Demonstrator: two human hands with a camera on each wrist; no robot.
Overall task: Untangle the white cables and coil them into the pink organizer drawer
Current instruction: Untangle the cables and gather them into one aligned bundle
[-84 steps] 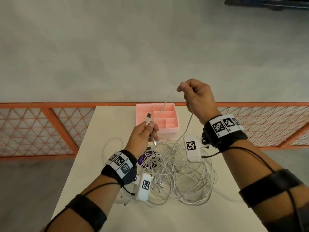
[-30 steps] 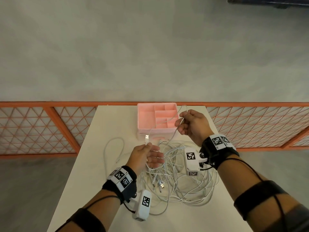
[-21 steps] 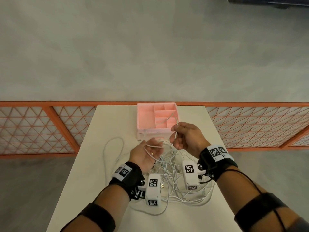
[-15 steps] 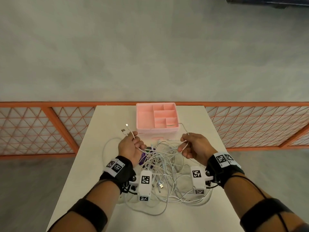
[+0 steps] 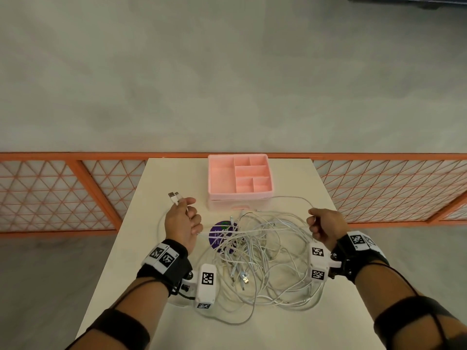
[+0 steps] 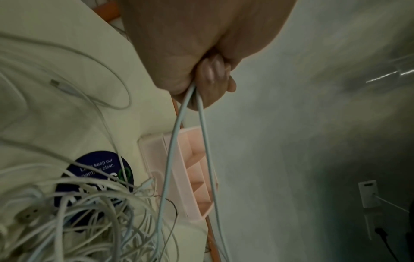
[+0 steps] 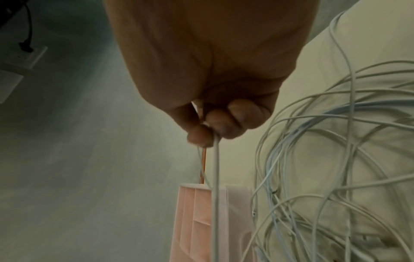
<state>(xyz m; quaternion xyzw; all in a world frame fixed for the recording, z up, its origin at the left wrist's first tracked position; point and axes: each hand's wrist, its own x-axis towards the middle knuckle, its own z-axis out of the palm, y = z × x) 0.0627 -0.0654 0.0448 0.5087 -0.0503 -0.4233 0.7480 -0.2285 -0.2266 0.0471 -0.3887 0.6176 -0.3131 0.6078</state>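
Sprawling nearest you on the surface (image 5: 161, 188), the tangle of white cables (image 5: 262, 263) lies between your wrists, partly covering a round purple sticker (image 5: 217, 231). Your left hand (image 5: 182, 223) is clamped on one cable (image 5: 252, 231), its two plug ends (image 5: 174, 197) sticking up past the grip. That doubled cable stretches across above the tangle to your right hand (image 5: 324, 229), which pinches the looped end. Beyond both hands, well apart from them, the pink organizer drawer (image 5: 240, 195) sits at the far edge.
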